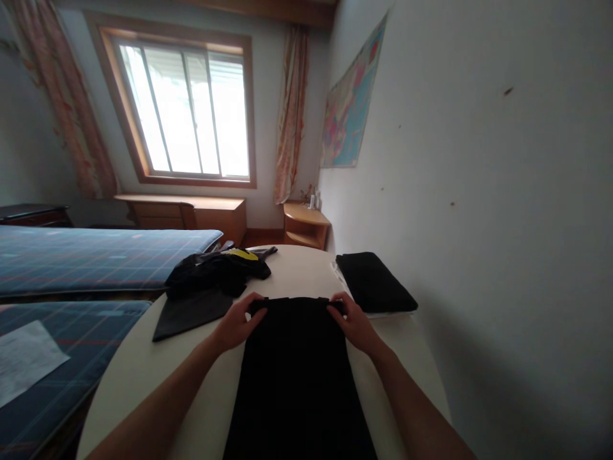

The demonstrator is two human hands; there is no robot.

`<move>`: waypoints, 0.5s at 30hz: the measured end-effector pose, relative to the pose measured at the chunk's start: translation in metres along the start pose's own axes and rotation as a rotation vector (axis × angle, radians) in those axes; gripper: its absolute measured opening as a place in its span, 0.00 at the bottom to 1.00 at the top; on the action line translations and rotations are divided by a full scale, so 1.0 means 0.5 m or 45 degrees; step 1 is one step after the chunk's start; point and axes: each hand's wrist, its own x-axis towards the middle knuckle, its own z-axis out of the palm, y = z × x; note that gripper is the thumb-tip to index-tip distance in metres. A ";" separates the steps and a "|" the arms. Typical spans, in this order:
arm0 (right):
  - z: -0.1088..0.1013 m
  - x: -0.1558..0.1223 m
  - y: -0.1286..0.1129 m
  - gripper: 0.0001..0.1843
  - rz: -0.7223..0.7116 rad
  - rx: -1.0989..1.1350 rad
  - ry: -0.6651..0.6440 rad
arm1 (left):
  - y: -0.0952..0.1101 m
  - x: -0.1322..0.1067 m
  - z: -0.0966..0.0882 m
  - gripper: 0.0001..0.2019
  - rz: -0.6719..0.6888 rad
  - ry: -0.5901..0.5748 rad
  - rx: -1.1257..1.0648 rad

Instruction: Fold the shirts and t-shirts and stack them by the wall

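A pair of black trousers [299,370] lies stretched out on the round white table [129,383], its waistband at the far end and its lower part running out of view towards me. My left hand [242,321] pinches the left corner of the waistband between thumb and fingers. At the right corner, my right hand [352,319] grips the waistband in the same way. Just beyond my right hand is a folded black cloth [376,281] with something white under it. Left of my left hand lies a heap of dark clothing [215,275] with a yellow patch.
Two mattresses with blue plaid covers [105,255] stand to the left, one with a sheet of paper [31,361] on it. A white wall [502,255] closes off the right side. Behind the table are a corner shelf [306,215] and a low wooden desk [215,211] under the window.
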 end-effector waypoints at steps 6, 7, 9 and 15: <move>0.003 0.037 0.004 0.19 0.033 0.048 0.106 | 0.009 0.046 0.015 0.15 -0.141 0.155 0.009; 0.004 0.046 0.013 0.19 0.041 0.028 0.093 | -0.002 0.054 0.022 0.15 -0.168 0.139 0.062; 0.009 0.063 0.037 0.19 0.067 -0.018 0.036 | -0.027 0.066 0.038 0.13 -0.224 0.053 0.179; 0.028 0.099 0.103 0.15 0.174 -0.135 -0.124 | -0.085 0.093 0.061 0.11 -0.302 -0.103 0.344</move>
